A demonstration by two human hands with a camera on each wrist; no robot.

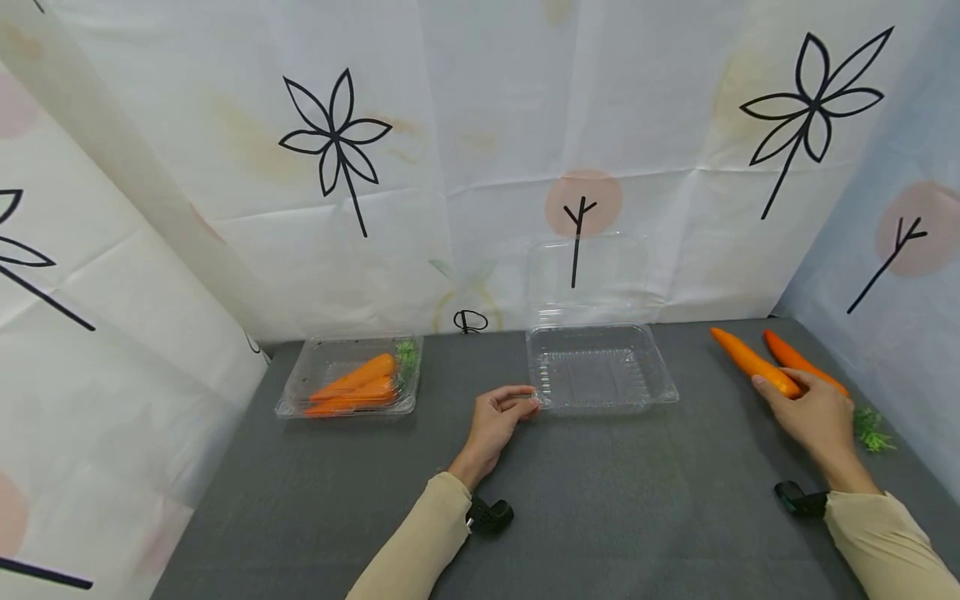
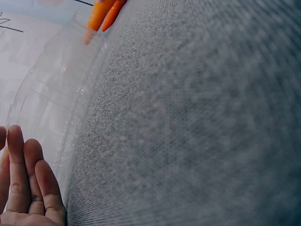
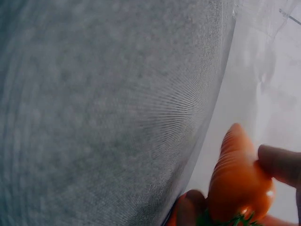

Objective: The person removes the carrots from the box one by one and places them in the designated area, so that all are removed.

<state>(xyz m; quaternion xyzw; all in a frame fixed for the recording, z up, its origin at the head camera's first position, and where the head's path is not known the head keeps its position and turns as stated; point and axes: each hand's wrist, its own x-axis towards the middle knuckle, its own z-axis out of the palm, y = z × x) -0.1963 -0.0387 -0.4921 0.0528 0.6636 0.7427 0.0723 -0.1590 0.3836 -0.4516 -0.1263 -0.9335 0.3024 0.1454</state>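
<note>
An empty clear plastic container [image 1: 600, 367] stands with its lid [image 1: 588, 275] raised at the back. At its front left corner my left hand [image 1: 498, 421] pinches the rim between thumb and fingertips; in the left wrist view the fingers [image 2: 40, 181] lie fairly straight beside it. On the right, my right hand [image 1: 813, 417] grips an orange carrot [image 1: 750, 360] by its thick end, the tip pointing away to the left. The right wrist view shows the thumb and fingers around this carrot [image 3: 240, 183]. A second carrot [image 1: 802, 362] lies just beyond that hand, partly hidden by it.
Left on the grey table [image 1: 600, 500] sits a closed clear container [image 1: 300, 383] with carrots and green leaves inside. Green carrot leaves [image 1: 872, 431] lie beside my right hand. A white patterned cloth [image 1: 480, 125] hangs behind the table, with more cloth at both sides.
</note>
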